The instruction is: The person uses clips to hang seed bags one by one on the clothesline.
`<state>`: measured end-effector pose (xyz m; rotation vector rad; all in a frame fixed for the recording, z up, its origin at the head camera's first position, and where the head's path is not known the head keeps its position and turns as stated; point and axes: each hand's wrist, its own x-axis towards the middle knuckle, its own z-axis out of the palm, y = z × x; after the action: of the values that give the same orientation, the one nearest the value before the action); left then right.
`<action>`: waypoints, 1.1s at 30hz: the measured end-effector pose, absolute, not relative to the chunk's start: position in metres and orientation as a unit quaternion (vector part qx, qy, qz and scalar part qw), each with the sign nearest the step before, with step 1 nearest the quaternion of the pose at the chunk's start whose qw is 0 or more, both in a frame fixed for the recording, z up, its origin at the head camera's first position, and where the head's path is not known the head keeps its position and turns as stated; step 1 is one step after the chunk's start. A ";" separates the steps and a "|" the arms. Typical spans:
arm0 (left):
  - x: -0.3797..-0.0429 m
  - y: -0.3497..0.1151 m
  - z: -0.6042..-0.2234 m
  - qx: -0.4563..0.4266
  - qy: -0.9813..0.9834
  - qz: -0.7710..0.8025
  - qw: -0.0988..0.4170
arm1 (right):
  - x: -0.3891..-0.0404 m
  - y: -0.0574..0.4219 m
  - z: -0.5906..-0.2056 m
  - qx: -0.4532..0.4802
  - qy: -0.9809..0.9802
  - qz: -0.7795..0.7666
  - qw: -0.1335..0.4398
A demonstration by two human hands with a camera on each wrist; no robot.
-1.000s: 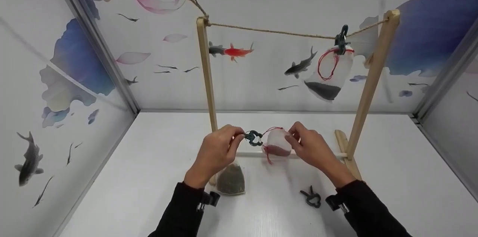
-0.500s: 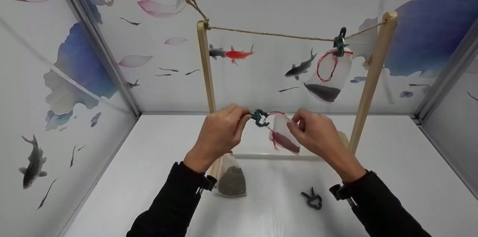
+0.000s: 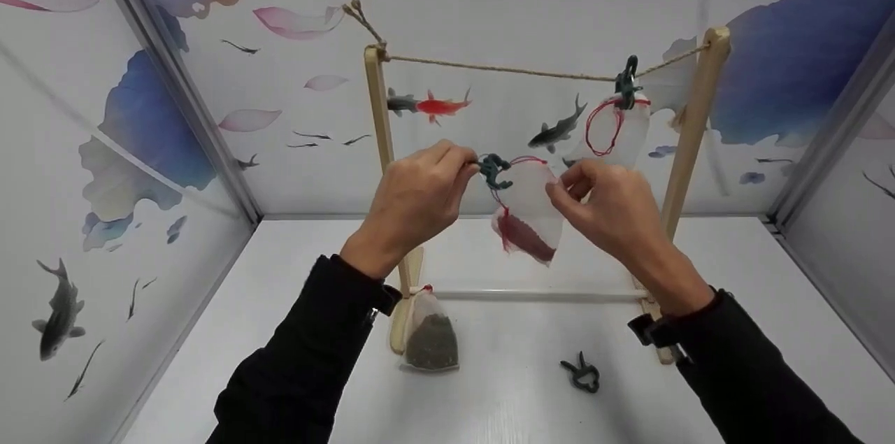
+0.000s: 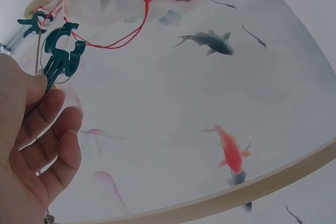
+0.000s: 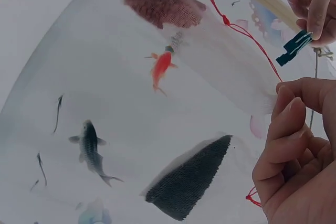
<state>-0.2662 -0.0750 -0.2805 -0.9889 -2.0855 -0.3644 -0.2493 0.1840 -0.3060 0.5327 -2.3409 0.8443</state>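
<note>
The left hand [image 3: 423, 196] pinches a clip [image 3: 493, 168]; the right hand [image 3: 619, 206] pinches the upper edge of the red-filled bag [image 3: 531, 199] — held between them, above the table [image 3: 510, 346]. Behind, a second bag [image 3: 631, 133] hangs clipped to the rope [image 3: 489, 67].

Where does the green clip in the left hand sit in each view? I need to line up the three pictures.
Head: green clip, held by the left hand, slightly right of and above centre.
Left wrist: green clip, upper left.
Right wrist: green clip, upper right.
Shared landmark: the printed red fish.
</note>
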 end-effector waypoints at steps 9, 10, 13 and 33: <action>-0.276 -0.069 -0.253 -0.356 -0.822 -0.129 0.424 | -0.256 0.187 -0.265 0.182 -0.868 0.328 0.325; -0.277 -0.069 -0.251 -0.352 -0.822 -0.127 0.430 | -0.257 0.188 -0.260 0.178 -0.867 0.330 0.330; -0.279 -0.070 -0.244 -0.348 -0.816 -0.126 0.444 | -0.260 0.190 -0.246 0.166 -0.863 0.337 0.338; -0.291 -0.037 -0.193 -0.328 -0.823 -0.054 0.460 | -0.282 0.190 -0.237 0.123 -0.884 0.290 0.345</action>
<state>-0.2915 -0.0367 -0.1931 -0.8072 -2.0268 -0.1335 -0.2822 0.1900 -0.2368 0.3189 -2.2959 0.7539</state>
